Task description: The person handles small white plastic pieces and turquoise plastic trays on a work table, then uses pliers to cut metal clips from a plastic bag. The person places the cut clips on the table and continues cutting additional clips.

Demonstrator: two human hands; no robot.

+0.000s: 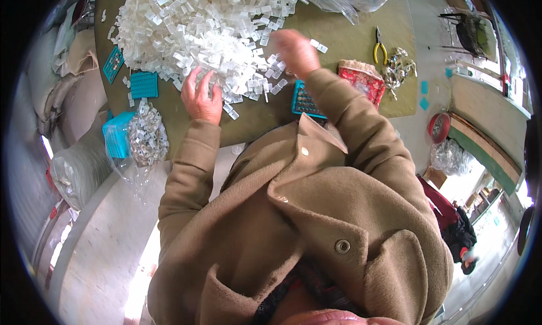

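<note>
A large heap of small translucent white plastic pieces covers the far left and middle of the table. At its near edge my left hand rests with fingers spread and bent, the tips touching the pieces. My right hand is at the heap's right side, smeared by motion, so its fingers and anything in them cannot be made out. Under my right forearm a teal tray with rows of small round items lies partly hidden by the sleeve. Two pieces lie apart to the right of that hand.
Left of the heap lie a teal tray and a smaller filled one. A bag of small parts sits by a teal stack. On the right are yellow-handled pliers, a red patterned pouch and shiny metal parts.
</note>
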